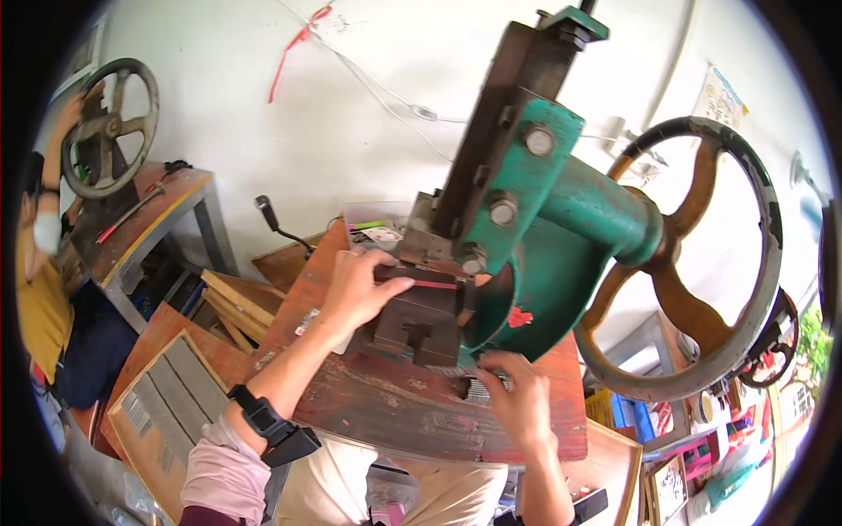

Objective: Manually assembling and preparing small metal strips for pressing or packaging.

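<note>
A green hand press [548, 193] stands before me, its ram coming down onto a dark metal die block [419, 326] with a slot in its front. A thin red strip [434, 284] runs along the top of the die. At the die's left end is my left hand [358, 289], thumb and forefinger bent around the edge; whatever sits between them is hidden. My right hand [522, 399] is closed in a pinch by the press base, right of a small stack of thin metal pieces [476, 391]. What its fingertips hold is too small to make out.
A large handwheel [765, 254] rises on the right. The worn wooden table [377, 412] carries the press. A wooden tray with grey strips [180, 386] lies at left, near a clear plastic box [377, 213] behind. Another person [44, 289] works at a second press, far left.
</note>
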`<state>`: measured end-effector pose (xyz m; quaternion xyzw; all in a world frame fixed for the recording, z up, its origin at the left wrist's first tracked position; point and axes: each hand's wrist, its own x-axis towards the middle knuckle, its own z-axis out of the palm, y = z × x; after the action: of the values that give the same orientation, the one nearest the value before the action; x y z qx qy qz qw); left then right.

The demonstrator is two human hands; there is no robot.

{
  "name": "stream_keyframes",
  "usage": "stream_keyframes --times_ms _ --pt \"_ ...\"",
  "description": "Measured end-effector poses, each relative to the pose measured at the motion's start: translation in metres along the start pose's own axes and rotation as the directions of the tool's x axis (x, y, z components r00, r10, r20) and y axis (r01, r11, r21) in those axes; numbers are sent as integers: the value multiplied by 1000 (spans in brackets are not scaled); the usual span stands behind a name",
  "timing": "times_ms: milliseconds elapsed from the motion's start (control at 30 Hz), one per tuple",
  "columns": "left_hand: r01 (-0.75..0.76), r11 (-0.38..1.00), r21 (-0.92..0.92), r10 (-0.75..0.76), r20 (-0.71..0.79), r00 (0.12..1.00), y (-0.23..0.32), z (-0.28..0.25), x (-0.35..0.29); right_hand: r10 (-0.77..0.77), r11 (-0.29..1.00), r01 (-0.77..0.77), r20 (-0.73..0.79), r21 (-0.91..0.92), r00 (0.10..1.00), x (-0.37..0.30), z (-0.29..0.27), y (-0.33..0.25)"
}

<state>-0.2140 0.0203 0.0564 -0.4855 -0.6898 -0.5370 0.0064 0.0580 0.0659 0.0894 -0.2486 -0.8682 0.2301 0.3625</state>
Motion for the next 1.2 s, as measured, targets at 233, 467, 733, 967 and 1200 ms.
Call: stream_keyframes --times_ms 233,467,733,967,1200 --pt "97 995 -28 -96 38 995 13 -26 -4 22 998 -11 -188 57 982 52 57 1" --pt "190 972 -137 -183 59 981 18 -56 -20 102 994 -79 -419 72 902 81 91 14" --pt "-1 987 162 -7 47 999 11 -39 -10 -80 996 54 -467 -70 881 81 91 18" --pt "39 987 156 -47 46 998 0 -45 -11 -93 975 -13 -463 -222 881 81 86 15" --pt "-87 990 111 82 45 996 14 -2 -5 -78 991 12 -495 -136 865 72 88 11"
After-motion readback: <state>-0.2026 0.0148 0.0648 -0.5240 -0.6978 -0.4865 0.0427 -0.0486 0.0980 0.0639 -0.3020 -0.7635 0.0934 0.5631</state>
